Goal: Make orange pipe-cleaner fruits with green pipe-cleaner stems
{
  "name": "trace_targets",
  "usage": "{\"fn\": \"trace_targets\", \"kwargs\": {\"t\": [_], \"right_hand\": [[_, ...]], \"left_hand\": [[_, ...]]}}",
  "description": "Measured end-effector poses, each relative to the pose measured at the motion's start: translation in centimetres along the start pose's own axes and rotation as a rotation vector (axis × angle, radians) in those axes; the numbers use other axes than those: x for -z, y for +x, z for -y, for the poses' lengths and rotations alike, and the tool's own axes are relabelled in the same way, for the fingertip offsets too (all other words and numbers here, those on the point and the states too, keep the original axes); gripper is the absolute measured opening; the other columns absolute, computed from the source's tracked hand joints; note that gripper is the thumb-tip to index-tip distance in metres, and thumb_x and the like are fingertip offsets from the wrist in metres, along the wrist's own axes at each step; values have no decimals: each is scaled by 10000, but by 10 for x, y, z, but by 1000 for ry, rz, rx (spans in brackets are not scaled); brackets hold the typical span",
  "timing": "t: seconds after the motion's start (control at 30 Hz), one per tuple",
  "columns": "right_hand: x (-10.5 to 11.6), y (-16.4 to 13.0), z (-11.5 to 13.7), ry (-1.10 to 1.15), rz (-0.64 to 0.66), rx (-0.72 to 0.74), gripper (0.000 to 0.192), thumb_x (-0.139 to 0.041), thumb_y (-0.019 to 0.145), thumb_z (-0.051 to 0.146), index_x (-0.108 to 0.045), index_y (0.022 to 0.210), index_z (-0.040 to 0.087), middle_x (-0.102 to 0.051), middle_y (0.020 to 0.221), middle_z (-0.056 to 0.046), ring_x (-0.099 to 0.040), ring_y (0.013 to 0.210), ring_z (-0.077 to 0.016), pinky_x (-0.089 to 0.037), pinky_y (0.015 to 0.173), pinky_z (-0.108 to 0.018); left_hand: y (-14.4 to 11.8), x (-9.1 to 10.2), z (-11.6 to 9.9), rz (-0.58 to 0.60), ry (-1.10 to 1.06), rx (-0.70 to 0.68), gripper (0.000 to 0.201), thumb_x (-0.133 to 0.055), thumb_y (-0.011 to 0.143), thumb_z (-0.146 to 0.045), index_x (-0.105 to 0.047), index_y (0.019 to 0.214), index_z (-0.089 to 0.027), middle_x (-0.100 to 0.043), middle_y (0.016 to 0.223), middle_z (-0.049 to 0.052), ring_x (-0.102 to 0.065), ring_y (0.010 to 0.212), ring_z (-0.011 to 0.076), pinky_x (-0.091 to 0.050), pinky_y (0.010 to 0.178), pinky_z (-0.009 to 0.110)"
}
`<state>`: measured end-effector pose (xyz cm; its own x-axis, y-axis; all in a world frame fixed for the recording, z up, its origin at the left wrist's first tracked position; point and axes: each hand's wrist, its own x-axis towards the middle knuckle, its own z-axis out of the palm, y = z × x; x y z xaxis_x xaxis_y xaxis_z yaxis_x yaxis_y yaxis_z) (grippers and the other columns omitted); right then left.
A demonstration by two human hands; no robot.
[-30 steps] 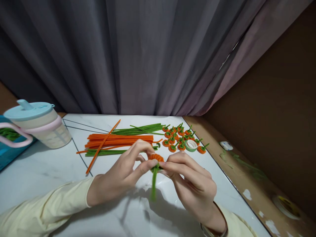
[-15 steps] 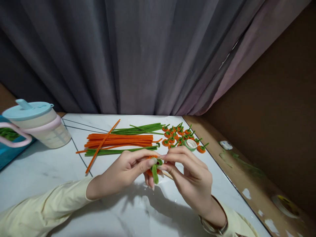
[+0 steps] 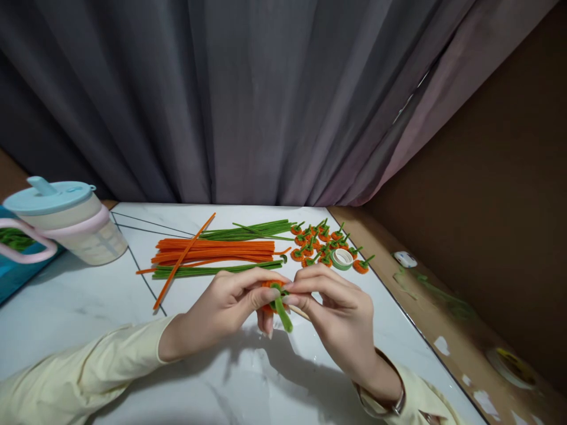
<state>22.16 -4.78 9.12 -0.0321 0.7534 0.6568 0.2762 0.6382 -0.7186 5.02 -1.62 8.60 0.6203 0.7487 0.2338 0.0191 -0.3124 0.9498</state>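
The orange coil [image 3: 267,287] is mostly hidden behind the fingers [image 3: 261,295] of the left hand [image 3: 221,310] and right hand [image 3: 341,319]; its shape cannot be told; a thin stick [image 3: 301,312] shows only a short stretch before the right hand covers it; both sleeves [image 3: 66,378] run off the bottom edge; the cup [image 3: 66,221] handle and the blue tray [image 3: 18,265] are cut by the left edge; the small orange pieces [image 3: 325,245] are too small to count surely; the white thing [image 3: 405,260] beside the worktop [image 3: 66,313] cannot be made out.
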Motion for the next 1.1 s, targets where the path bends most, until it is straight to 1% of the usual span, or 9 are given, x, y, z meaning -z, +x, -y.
{"fn": "trace_targets", "kwargs": {"t": [0.1, 0.17, 0.37, 0.47, 0.57, 0.67, 0.87, 1.0, 1.1], "right_hand": [[-1, 2, -1, 39, -4, -42, 56, -707, 738, 153, -717, 709, 199, -646, 649, -10, -576, 574, -123, -490, 515, -239], [-1, 3, -2, 52, -6, -45, 60, -705, 744, 167, -716, 694, 198, -647, 639, -10, -570, 567, -121, -485, 512, -238], [1, 5, -4, 76, 53, -61, 65, -719, 728, 155, -714, 674, 192, -636, 633, -4, -564, 561, -114, -481, 519, -237], [3, 7, -7, 91, 85, -71, 58, -725, 725, 171, -717, 673, 196, -635, 633, -3, -575, 564, -117, -493, 534, -246], [5, 9, -8, 86, 78, -81, 60, -720, 729, 187, -717, 672, 205, -632, 639, -3, -583, 574, -122, -501, 537, -252], [7, 10, -7, 80, 57, -84, 62, -714, 733, 191, -719, 674, 209, -634, 650, -8, -579, 576, -122, -500, 520, -246], [5, 8, -6, 85, 38, -70, 59, -703, 744, 175, -725, 703, 211, -633, 658, -7, -585, 597, -122, -513, 547, -245], [2, 6, -7, 137, -5, -94, 51, -715, 730, 151, -709, 727, 202, -626, 682, -6, -578, 628, -120, -498, 531, -226], [2, 4, -6, 137, -24, -108, 78, -715, 723, 126, -688, 694, 194, -615, 667, -3, -563, 632, -118, -488, 523, -217]], "left_hand": [[1, 0, -1, 7, -2, 19, 242, -462, 906, -279, -633, 996, -132, -629, 571, -11, -620, 487, 114, -488, 516, 200], [1, 0, -2, 11, -15, 29, 243, -463, 904, -282, -633, 990, -132, -616, 577, -16, -606, 464, 104, -469, 489, 192], [1, 0, -2, 45, -23, 61, 228, -458, 915, -294, -620, 953, -139, -571, 530, -36, -570, 451, 89, -432, 490, 186], [2, -1, -2, 31, -70, 79, 212, -456, 917, -316, -547, 1009, -148, -565, 539, -44, -564, 452, 90, -435, 487, 193], [2, -2, -1, 30, -191, 68, 284, -495, 896, -380, -419, 1077, -174, -589, 599, -33, -593, 492, 110, -479, 499, 217], [1, -3, 1, 46, -239, 21, 291, -530, 880, -396, -402, 1034, -185, -600, 630, -15, -629, 559, 129, -518, 542, 241], [-4, -5, 8, -34, -200, -124, 158, -477, 925, -307, -463, 1008, -174, -580, 612, -25, -611, 491, 111, -489, 464, 207], [-5, -7, 10, -82, -161, -233, 77, -466, 933, -227, -485, 981, -171, -586, 605, -29, -616, 483, 102, -493, 465, 194], [-6, -7, 11, -129, -64, -320, 64, -456, 932, -171, -487, 987, -178, -594, 615, -29, -633, 502, 110, -515, 495, 207]]}}
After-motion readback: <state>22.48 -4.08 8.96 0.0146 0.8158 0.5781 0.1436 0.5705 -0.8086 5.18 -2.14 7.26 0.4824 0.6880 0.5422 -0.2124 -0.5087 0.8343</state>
